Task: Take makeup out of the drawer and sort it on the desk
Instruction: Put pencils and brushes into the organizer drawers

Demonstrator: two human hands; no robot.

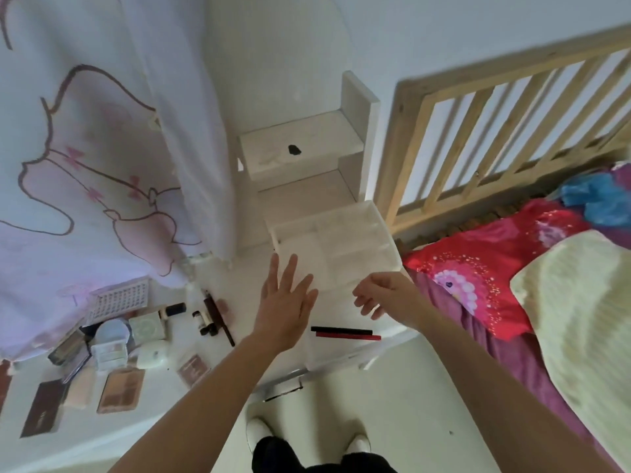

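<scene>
Hovering over the white desk [164, 404] beside the open drawer [341, 240], the left hand [285, 302] has its fingers spread wide. The right hand [379, 295], blurred, hangs loosely curled, apparently empty. Two pencils [345, 332] lie at the drawer's near end. Makeup [112, 349] lies grouped at left, below a curtain [85, 148]. A bed rail [495, 107] and bedding [478, 268] stand at right.

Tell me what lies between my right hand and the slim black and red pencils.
Nothing; the head view shows only bare white surface between the right hand and those pencils.
</scene>
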